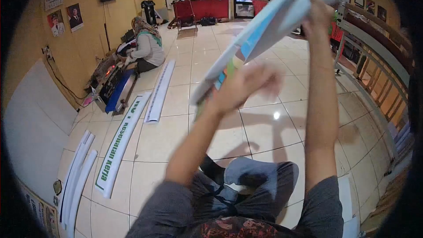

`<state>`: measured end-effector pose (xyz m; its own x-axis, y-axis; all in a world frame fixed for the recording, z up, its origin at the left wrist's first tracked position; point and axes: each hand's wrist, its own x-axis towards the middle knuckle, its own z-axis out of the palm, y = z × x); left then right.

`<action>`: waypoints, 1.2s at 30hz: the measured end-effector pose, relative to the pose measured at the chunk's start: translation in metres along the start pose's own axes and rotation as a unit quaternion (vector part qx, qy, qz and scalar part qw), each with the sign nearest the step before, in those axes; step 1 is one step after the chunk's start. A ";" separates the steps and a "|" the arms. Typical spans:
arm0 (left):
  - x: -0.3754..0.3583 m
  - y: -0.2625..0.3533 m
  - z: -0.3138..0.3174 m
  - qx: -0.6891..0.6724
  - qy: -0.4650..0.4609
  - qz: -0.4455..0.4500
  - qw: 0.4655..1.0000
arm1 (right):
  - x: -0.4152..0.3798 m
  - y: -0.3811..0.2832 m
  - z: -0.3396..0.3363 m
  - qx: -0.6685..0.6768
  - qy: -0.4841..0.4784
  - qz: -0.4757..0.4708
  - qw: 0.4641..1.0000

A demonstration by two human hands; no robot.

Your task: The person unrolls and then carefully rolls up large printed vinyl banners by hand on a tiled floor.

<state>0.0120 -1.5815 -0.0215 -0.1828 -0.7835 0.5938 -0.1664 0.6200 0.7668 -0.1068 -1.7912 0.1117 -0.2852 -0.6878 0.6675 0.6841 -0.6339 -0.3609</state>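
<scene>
A large white sheet, loosely rolled like a banner, slants through the air from the upper right down toward the middle. Blue, green and yellow print shows along its open inner fold. My right hand is raised high and closed on the upper part of the banner. Lower down, my left hand is at the banner's lower end, overlapping its printed edge, its fingers smeared by motion. The banner's far upper end is blurred and runs out of view.
On the tiled floor lie a rolled banner with green lettering, another white roll and several thin rolls. A person sits by a machine at left. A metal frame stands at right, a red desk behind.
</scene>
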 end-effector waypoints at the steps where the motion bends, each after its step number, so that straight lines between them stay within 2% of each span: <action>1: -0.033 -0.064 0.007 -0.215 -0.061 -0.037 0.974 | 0.003 -0.016 -0.025 0.081 -0.036 0.041 0.995; 2: -0.065 -0.106 0.024 -0.309 0.034 -0.067 0.948 | -0.002 -0.037 -0.047 0.036 0.011 0.059 0.998; 3: -0.089 -0.135 0.035 -0.391 0.165 -0.084 0.902 | 0.012 -0.035 -0.086 0.034 -0.012 0.056 0.998; 4: -0.099 -0.157 0.033 -0.391 0.170 -0.076 0.902 | 0.000 -0.048 -0.109 0.048 0.019 0.089 0.995; 5: -0.110 -0.176 0.030 -0.492 0.278 0.034 0.824 | -0.013 -0.053 -0.136 0.056 0.025 0.095 0.994; 6: -0.122 -0.186 0.030 -0.572 0.378 0.141 0.714 | -0.018 -0.045 -0.183 0.039 0.078 0.125 0.988; 8: -0.129 -0.176 0.005 -0.543 0.509 0.168 0.647 | -0.064 -0.045 -0.252 0.096 0.083 0.187 0.974; 9: -0.136 -0.168 -0.009 -0.466 0.565 0.198 0.651 | -0.094 -0.044 -0.275 0.075 0.150 0.207 0.964; 10: -0.142 -0.160 -0.023 -0.388 0.612 0.226 0.651 | -0.117 -0.029 -0.329 0.092 0.156 0.237 0.955; 11: -0.156 -0.155 -0.031 -0.382 0.632 0.152 0.657 | -0.152 -0.025 -0.348 0.077 0.208 0.248 0.943; 12: -0.168 -0.153 -0.039 -0.375 0.644 0.078 0.662 | -0.183 -0.012 -0.390 0.093 0.220 0.269 0.933; 14: -0.197 -0.176 -0.045 -0.379 0.636 0.015 0.672 | -0.243 -0.014 -0.406 0.159 0.255 0.304 0.904; 15: -0.213 -0.198 -0.050 -0.365 0.642 -0.012 0.674 | -0.270 0.000 -0.443 0.157 0.275 0.282 0.906; 16: -0.213 -0.202 -0.042 -0.375 0.653 -0.029 0.657 | -0.295 0.021 -0.485 0.154 0.295 0.261 0.906; 17: -0.237 -0.245 -0.048 -0.338 0.690 -0.052 0.637 | -0.310 0.035 -0.513 0.150 0.301 0.262 0.905; 18: -0.266 -0.293 -0.056 -0.300 0.725 -0.073 0.616 | -0.319 0.049 -0.536 0.096 0.358 0.229 0.900; 19: -0.280 -0.308 -0.051 -0.234 0.744 -0.081 0.620 | -0.327 0.060 -0.562 0.042 0.412 0.193 0.890; 20: -0.292 -0.318 -0.043 -0.167 0.759 -0.085 0.624 | -0.334 0.070 -0.607 0.041 0.414 0.192 0.889; 22: -0.304 -0.332 -0.035 -0.156 0.764 -0.094 0.619 | -0.336 0.098 -0.676 -0.116 0.413 0.330 0.841; 23: -0.325 -0.354 -0.041 -0.119 0.751 -0.126 0.637 | -0.325 0.093 -0.651 -0.111 0.417 0.321 0.843; 24: -0.353 -0.384 -0.054 -0.083 0.739 -0.161 0.649 | -0.309 0.069 -0.601 -0.149 0.532 0.299 0.778; 26: -0.388 -0.443 -0.071 -0.055 0.827 -0.226 0.512 | -0.295 0.054 -0.601 -0.193 0.633 0.270 0.700; 27: -0.410 -0.470 -0.087 -0.118 0.817 -0.217 0.521 | -0.299 0.058 -0.643 -0.285 0.598 0.298 0.687; 28: -0.403 -0.457 -0.089 -0.174 0.831 -0.262 0.458 | -0.303 0.068 -0.687 -0.374 0.557 0.325 0.666; 29: -0.408 -0.460 -0.098 -0.224 0.825 -0.271 0.443 | -0.304 0.078 -0.723 -0.376 0.554 0.328 0.666; 30: -0.413 -0.463 -0.108 -0.274 0.817 -0.277 0.426 | -0.304 0.091 -0.756 -0.452 0.533 0.347 0.625; 31: -0.407 -0.467 -0.113 -0.272 0.819 -0.275 0.423 | -0.301 0.106 -0.771 -0.524 0.508 0.362 0.580; 33: -0.401 -0.469 -0.123 -0.277 0.788 -0.246 0.491 | -0.297 0.112 -0.767 -0.522 0.523 0.350 0.576; 34: -0.400 -0.477 -0.124 -0.182 0.775 -0.220 0.564 | -0.296 0.112 -0.757 -0.518 0.541 0.334 0.572; 35: -0.395 -0.487 -0.127 -0.164 0.777 -0.208 0.572 | -0.297 0.117 -0.755 -0.525 0.541 0.343 0.561; 36: -0.393 -0.496 -0.129 -0.147 0.778 -0.199 0.578 | -0.296 0.119 -0.760 -0.517 0.518 0.363 0.577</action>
<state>0.2911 -1.5860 -0.6035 0.9436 -0.0922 -0.3180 0.3177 0.5227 0.7911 -0.4514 -1.9319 -0.6235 -0.7902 -0.4075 -0.4577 0.2625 0.4498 -0.8537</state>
